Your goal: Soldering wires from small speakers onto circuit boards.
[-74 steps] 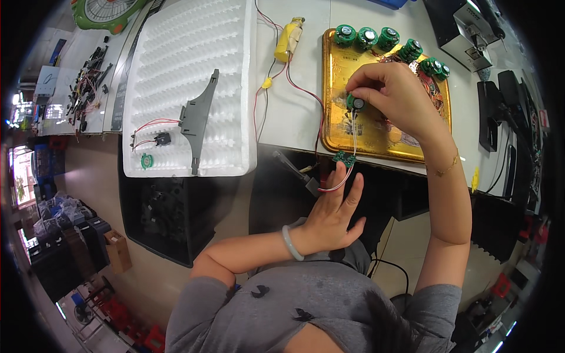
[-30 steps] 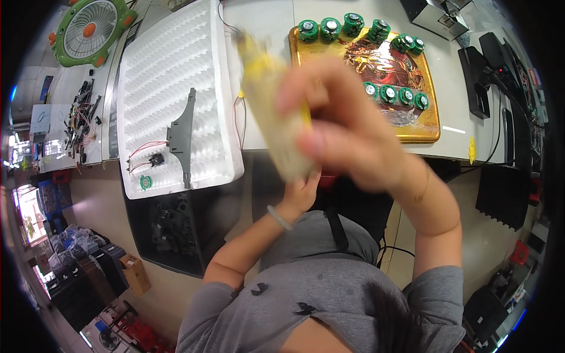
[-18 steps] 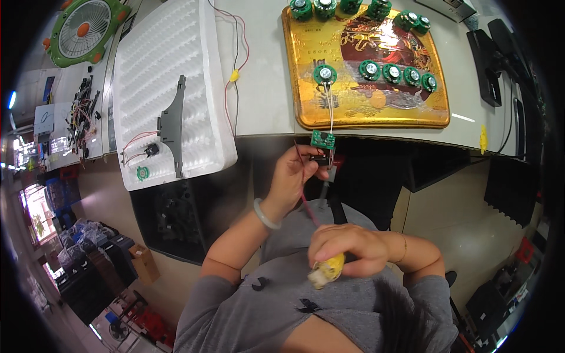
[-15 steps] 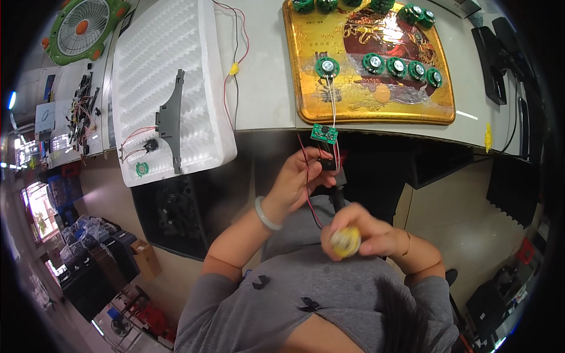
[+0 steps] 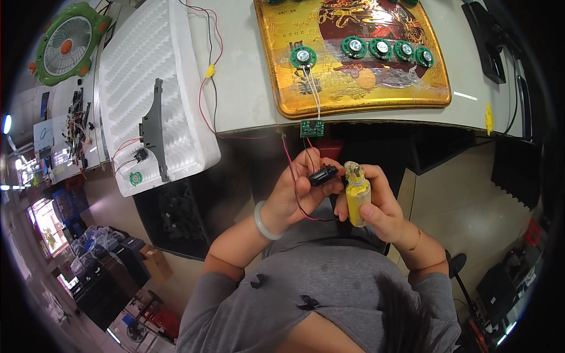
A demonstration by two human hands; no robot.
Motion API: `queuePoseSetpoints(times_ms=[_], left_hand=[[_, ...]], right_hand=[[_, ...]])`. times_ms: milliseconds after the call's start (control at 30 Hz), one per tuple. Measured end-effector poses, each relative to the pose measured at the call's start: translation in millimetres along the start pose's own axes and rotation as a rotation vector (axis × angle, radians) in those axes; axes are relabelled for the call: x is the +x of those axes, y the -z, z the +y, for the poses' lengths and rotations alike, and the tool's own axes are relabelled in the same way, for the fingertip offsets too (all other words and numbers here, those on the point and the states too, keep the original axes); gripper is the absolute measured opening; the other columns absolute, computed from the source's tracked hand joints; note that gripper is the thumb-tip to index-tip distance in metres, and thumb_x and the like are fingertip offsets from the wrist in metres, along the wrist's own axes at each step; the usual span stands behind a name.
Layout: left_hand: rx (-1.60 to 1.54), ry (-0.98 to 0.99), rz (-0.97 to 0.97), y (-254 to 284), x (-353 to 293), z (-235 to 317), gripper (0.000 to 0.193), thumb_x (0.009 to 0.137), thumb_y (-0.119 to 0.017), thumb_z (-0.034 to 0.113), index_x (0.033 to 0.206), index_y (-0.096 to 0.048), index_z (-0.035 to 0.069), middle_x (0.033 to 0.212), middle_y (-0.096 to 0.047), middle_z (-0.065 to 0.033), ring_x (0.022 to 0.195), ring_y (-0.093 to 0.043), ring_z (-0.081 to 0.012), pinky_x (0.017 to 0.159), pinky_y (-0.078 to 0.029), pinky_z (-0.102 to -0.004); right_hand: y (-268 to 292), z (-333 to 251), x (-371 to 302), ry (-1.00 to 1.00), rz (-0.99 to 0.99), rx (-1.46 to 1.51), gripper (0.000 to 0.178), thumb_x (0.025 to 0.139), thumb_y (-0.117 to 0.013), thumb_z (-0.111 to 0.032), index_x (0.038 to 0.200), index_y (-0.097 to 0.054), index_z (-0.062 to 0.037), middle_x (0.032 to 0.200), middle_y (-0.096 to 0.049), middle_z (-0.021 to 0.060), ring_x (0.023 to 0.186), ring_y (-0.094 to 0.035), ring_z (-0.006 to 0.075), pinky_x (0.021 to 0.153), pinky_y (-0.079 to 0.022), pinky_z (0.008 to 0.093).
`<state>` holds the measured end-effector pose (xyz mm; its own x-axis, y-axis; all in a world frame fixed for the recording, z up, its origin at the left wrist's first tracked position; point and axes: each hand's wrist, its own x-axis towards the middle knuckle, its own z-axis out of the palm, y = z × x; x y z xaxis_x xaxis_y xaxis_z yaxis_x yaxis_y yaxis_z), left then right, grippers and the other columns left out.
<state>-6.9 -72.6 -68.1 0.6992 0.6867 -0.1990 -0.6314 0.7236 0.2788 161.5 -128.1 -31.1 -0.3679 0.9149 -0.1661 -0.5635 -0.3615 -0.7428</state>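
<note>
While a small black component (image 5: 322,175) is pinched between the fingers of the left hand (image 5: 297,191), a yellow cylindrical tube (image 5: 356,197) is clenched in the right hand (image 5: 376,206), both at frame centre below the table edge. The tube's long axis is held upright, its tip pointing toward the table. Red and black wires (image 5: 294,176) are seen running up to a green circuit board (image 5: 312,128) hanging at the edge of the gold tray (image 5: 282,70). The component's underside is hidden by fingers.

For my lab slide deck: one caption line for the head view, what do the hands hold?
Left hand holds a small black part on red wires; right hand grips a yellow tube.
</note>
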Motion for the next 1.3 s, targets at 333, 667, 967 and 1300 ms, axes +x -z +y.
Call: queuePoseSetpoints(times_ms=[333,667,967,1300], left_hand=[[0.009,-0.094,0.102,-13.3,2.0,-8.0,0.047,0.059,-0.074,0.036,0.081,-0.04,0.013,0.104,-0.049,-0.0073,0.097,-0.049,-0.018,0.087,-0.04,-0.0329],[0.065,-0.13,0.179,-20.6,1.9,-6.7,0.053,0.06,-0.074,0.033,0.097,-0.044,0.011,0.108,-0.049,-0.0101,0.095,-0.051,-0.019,0.081,-0.043,-0.0268],[0.083,-0.028,0.069,-6.2,1.1,1.7,0.043,0.061,-0.075,0.022,0.091,-0.048,0.008,0.107,-0.052,-0.0177,0.093,-0.056,-0.0258,0.073,-0.051,-0.0347],[0.211,-0.108,0.034,-0.1,3.5,-2.7,0.038,0.064,-0.074,0.02,0.09,-0.049,0.006,0.11,-0.05,-0.0191,0.096,-0.054,-0.0281,0.07,-0.051,-0.0345]], right_hand=[[0.1,-10.0,-2.8,0.088,0.141,-0.553,0.044,0.078,-0.058,-0.021,0.111,-0.037,-0.0022,0.085,-0.053,0.0094,0.073,-0.052,0.0143,0.067,-0.04,0.0249],[-5.0,-22.2,1.4,-0.295,0.046,-0.055,0.038,0.08,-0.052,-0.027,0.102,-0.042,0.0015,0.077,-0.054,0.0126,0.06,-0.053,0.0183,0.06,-0.043,0.0282],[10.0,-10.6,5.7,-0.427,-0.143,0.716,0.037,0.089,-0.032,-0.024,0.11,-0.042,0.0045,0.058,-0.048,0.0083,0.043,-0.043,0.0155,0.052,-0.041,0.0323],[-1.8,-18.5,4.7,-0.357,0.034,0.609,0.032,0.089,-0.035,-0.024,0.103,-0.044,0.0029,0.066,-0.047,0.0054,0.046,-0.043,0.0135,0.054,-0.042,0.0323]])
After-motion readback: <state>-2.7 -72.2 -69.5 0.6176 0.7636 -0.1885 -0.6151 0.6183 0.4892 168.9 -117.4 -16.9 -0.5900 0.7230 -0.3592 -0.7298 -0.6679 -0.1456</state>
